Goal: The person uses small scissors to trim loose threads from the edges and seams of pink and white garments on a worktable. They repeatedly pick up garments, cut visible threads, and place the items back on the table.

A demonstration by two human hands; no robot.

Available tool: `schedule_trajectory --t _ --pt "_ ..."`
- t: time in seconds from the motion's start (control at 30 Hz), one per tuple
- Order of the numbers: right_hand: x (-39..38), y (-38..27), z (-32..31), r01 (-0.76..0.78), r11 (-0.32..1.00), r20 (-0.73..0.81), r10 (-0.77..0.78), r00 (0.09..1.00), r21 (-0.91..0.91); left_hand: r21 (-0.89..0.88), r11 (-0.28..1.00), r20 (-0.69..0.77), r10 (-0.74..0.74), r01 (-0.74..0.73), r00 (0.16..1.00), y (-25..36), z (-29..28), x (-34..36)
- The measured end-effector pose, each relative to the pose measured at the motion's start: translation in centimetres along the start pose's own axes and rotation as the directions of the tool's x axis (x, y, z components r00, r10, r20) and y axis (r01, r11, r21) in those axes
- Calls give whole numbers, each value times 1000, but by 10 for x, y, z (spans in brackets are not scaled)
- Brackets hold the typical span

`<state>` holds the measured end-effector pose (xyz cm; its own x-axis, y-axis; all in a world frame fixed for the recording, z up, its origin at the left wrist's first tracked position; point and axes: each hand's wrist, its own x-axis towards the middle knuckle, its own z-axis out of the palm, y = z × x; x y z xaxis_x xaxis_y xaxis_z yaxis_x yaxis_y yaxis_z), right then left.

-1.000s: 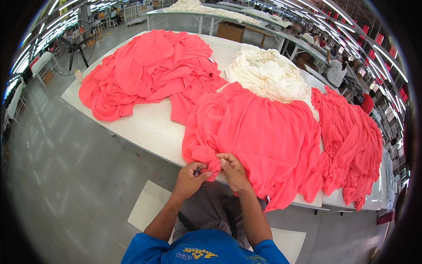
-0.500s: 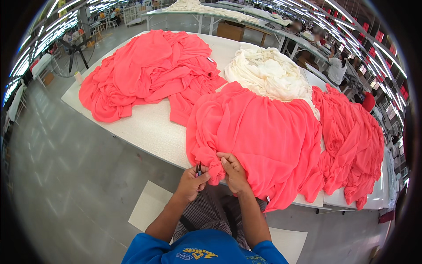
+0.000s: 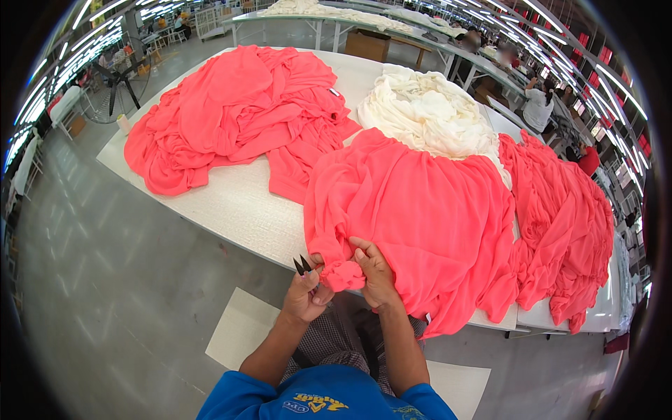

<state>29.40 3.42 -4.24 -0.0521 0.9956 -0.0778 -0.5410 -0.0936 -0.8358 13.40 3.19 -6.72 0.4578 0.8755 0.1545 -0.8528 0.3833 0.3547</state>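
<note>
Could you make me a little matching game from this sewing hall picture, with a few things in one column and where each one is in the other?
Things:
1. small black snips
2. cream cloth pile
3. standing fan
4. bunched coral hem

Places:
A. on the floor past the table's far left corner
B. in the left hand, points up
C. at the back of the white table, between coral heaps
D. pinched by the right hand at the near table edge

Pairs: 1-B, 2-C, 3-A, 4-D
</note>
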Motion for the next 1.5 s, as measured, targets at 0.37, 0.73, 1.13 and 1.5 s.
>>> schedule_trajectory --t 0.37,0.73,1.13,1.5 --pt "-3 -10 1 21 977 -5 -20 1000 210 35 999 -9 34 -33 999 24 1 4" --pt "-15 -1 -17 140 948 274 -59 960 -287 305 951 -95 -21 49 995 20 4 -6" --pt "-21 -5 -2 73 939 299 33 954 -336 336 937 -110 -58 92 992 22 11 -14" --pt "-20 -4 -5 97 935 317 18 948 -343 279 951 -135 -98 133 986 22 11 -15"
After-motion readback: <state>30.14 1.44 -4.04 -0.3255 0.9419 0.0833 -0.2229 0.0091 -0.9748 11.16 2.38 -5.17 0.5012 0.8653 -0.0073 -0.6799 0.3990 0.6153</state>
